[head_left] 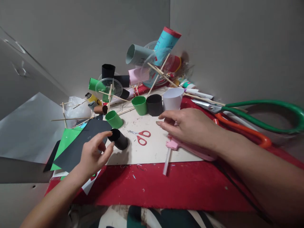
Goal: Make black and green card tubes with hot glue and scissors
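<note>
My left hand (93, 153) pinches the open end of a black paper tube (118, 139) that lies on a beige board (152, 148). My right hand (187, 125) hovers over the board with fingers stretched out toward small red scissors (140, 136); it holds nothing. Under its wrist lies a pink glue gun (180, 146) with a glue stick poking out. Green (139, 105), black (154, 104) and white (173, 98) paper cups stand in a row behind. Another green tube (114, 119) lies tilted near the black sheet (82, 144).
A red mat (166, 186) covers the table. Green paper (65, 142) lies at left. Large green-handled scissors (261, 110) and orange-handled ones (244, 129) lie at right. At the back stand skewer models with coloured tubes (152, 57) and clear lids (108, 87). Grey walls close the corner.
</note>
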